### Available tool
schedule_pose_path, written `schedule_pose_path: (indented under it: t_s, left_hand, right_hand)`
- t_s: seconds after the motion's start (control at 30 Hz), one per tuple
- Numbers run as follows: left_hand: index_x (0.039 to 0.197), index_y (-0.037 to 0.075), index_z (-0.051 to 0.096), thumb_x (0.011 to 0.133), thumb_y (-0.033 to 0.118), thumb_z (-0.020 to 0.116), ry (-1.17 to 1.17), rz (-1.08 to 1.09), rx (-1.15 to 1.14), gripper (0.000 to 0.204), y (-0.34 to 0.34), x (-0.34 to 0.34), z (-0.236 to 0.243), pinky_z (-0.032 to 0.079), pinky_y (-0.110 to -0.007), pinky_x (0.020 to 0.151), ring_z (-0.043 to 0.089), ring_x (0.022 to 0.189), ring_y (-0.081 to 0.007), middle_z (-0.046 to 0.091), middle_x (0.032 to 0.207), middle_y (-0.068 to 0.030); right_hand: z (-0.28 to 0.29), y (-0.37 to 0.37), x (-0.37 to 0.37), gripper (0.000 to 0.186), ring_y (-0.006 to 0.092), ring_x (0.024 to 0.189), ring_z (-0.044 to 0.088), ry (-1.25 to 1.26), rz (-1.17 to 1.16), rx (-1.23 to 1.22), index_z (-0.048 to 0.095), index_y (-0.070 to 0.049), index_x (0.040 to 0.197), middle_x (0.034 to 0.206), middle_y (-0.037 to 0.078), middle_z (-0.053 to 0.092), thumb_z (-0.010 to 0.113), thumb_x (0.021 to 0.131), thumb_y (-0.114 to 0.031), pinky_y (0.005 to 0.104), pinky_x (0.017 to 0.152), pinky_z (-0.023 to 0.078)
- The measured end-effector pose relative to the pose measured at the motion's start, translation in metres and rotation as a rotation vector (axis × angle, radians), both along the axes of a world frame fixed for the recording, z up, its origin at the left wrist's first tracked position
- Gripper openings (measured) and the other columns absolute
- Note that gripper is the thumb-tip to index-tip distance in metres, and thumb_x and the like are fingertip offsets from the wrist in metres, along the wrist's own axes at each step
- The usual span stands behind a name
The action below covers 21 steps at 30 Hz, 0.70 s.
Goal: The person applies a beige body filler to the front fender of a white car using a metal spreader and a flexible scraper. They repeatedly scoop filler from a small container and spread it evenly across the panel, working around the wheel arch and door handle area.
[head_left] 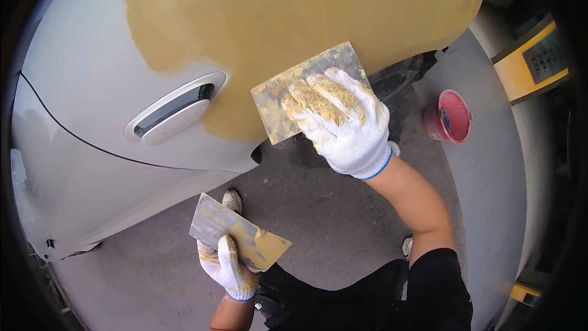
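Observation:
White knit gloves smeared with tan filler cover both hands. My right hand (355,129) is closed on a wide, flat filler spreader (269,110), its fingers lying over the plate. That spreader is at the lower edge of a broad tan filler patch (239,18) on a light grey car panel (92,43); whether it touches cannot be told. Low on the left, my left hand (231,273) grips a second flat filler spreader (217,216), thumb on top, away from the car. A lump of tan filler (271,248) lies at its right end.
An oval door handle (176,107) sits in the panel beside the filler. A red bucket (450,116) with something dark inside stands on the floor to the right. Beyond it is a yellow unit (533,61) with a dark panel. My shoes stand on the dark floor (306,214).

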<state>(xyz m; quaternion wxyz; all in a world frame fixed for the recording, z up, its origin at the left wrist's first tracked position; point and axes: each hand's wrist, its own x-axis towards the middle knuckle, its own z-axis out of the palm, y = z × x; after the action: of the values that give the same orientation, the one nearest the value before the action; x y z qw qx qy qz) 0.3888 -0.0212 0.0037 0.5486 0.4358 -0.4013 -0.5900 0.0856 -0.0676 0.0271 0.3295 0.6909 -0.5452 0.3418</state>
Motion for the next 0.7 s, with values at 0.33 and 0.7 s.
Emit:
schedule_pose_path:
  t_s: [0.33, 0.7]
  left_hand:
    - [0.133, 0.001, 0.058, 0.105, 0.018, 0.065, -0.078, -0.001, 0.015, 0.033, 0.002, 0.008, 0.002, 0.056, -0.029, 0.085, 0.067, 0.097, -0.0131, 0.069, 0.113, -0.0065]
    - [0.148, -0.007, 0.048, 0.101, 0.021, 0.073, 0.060, -0.122, 0.150, 0.061, -0.003, 0.014, 0.002, 0.053, -0.042, 0.106, 0.069, 0.121, -0.0288, 0.066, 0.139, -0.0227]
  right_hand:
    - [-0.092, 0.014, 0.005, 0.028, 0.0290, 0.118, 0.067, -0.125, -0.023, 0.057, 0.080, -0.020, 0.115, 0.120, 0.002, 0.077, 0.078, 0.088, -0.020, 0.0403, 0.100, 0.058]
    - [0.001, 0.043, -0.057, 0.047, 0.0306, 0.099, 0.072, -0.354, -0.002, -0.199, 0.075, -0.004, 0.114, 0.111, 0.012, 0.074, 0.067, 0.074, 0.020, 0.0414, 0.091, 0.059]
